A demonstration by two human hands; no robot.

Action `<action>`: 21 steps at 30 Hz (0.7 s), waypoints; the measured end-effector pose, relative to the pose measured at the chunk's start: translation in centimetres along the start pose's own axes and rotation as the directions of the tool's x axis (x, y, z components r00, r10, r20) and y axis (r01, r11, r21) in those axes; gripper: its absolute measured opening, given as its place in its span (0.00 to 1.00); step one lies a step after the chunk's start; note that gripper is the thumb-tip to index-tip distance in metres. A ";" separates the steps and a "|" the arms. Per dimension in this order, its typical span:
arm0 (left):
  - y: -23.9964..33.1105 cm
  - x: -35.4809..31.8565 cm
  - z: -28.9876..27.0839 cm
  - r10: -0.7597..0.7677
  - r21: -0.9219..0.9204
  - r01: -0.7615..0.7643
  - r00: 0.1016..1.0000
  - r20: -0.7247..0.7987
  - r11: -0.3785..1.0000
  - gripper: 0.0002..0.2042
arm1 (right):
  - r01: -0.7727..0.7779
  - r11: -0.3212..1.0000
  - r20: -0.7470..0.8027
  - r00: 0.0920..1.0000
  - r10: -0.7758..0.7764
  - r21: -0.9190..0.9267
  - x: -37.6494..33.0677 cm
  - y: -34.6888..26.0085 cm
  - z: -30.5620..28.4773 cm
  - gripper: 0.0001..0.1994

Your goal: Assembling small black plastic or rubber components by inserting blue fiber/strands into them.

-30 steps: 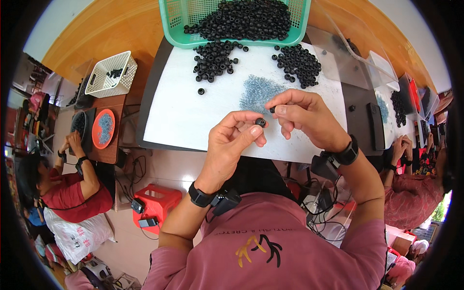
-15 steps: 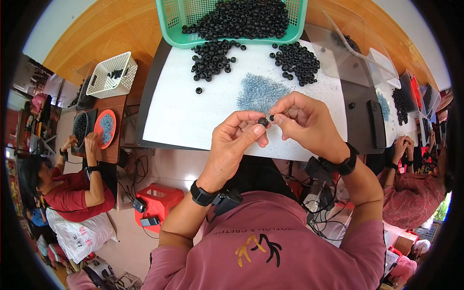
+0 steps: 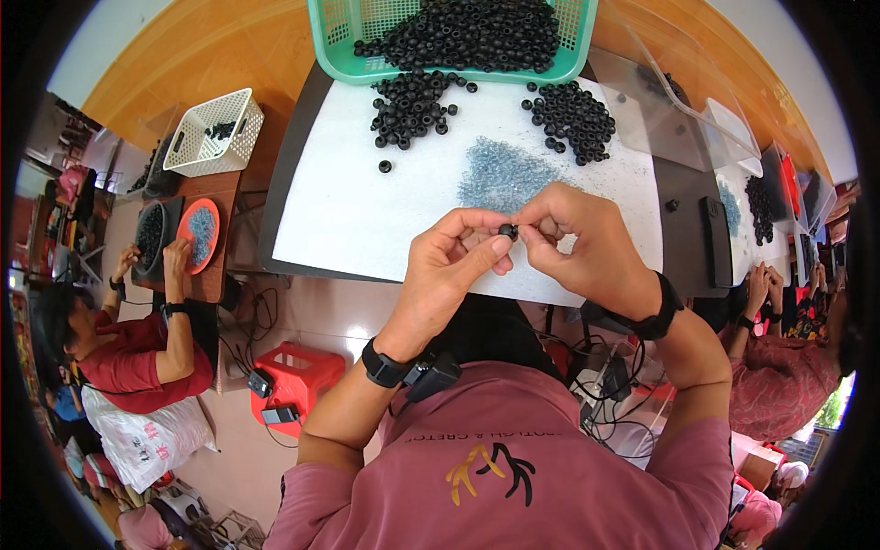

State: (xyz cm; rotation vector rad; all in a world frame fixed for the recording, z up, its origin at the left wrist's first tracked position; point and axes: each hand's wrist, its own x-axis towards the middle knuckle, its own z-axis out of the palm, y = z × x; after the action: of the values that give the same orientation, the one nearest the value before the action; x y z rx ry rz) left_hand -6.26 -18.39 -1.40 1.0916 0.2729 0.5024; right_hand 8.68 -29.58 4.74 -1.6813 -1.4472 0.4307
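Observation:
Between the thumb and fingers of my left hand (image 3: 465, 247) is a round black bead-like part (image 3: 507, 231). My right hand (image 3: 587, 240) meets it from the right, thumb and forefinger pinched against its side; a small black piece at those fingertips is mostly hidden. Both hands are over the near edge of a white sheet (image 3: 339, 211). Just beyond them spreads a pile of tiny clear-bluish pieces (image 3: 504, 174). Farther back lie two heaps of similar black parts, one on the left (image 3: 410, 110) and one on the right (image 3: 576, 119). A single black part (image 3: 385, 167) sits apart.
A green basket (image 3: 335, 69) full of black parts stands at the far edge. On the right are a clear plastic bin (image 3: 678, 110) and a black oblong object (image 3: 716, 240). People work at tables on both sides; a red stool (image 3: 298, 371) and cables are on the floor.
My right fingertips, apart from the left hand's part before with a small black piece in them, now touch it. The table scene has shifted slightly right and up in view.

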 end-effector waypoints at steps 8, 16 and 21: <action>0.0 0.4 -0.2 -0.001 -0.022 0.002 0.999 0.036 1.000 0.10 | 0.131 0.988 0.001 0.991 -0.131 -0.080 0.0 -0.1 0.1 0.06; 0.2 0.2 -0.2 -0.032 0.043 0.030 0.999 0.042 0.999 0.11 | 0.090 0.994 0.075 0.994 -0.085 -0.059 0.3 0.3 -0.5 0.05; 0.7 0.1 -0.7 -0.082 0.110 0.076 0.995 0.058 0.991 0.11 | -0.497 0.741 0.392 0.857 0.335 0.451 1.3 0.5 -2.4 0.08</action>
State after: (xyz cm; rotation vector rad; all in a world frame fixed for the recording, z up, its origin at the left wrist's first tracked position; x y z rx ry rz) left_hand -6.64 -17.56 -1.07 1.1950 0.2902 0.3855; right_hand 11.10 -29.25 6.05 -1.4933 -0.9736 1.2665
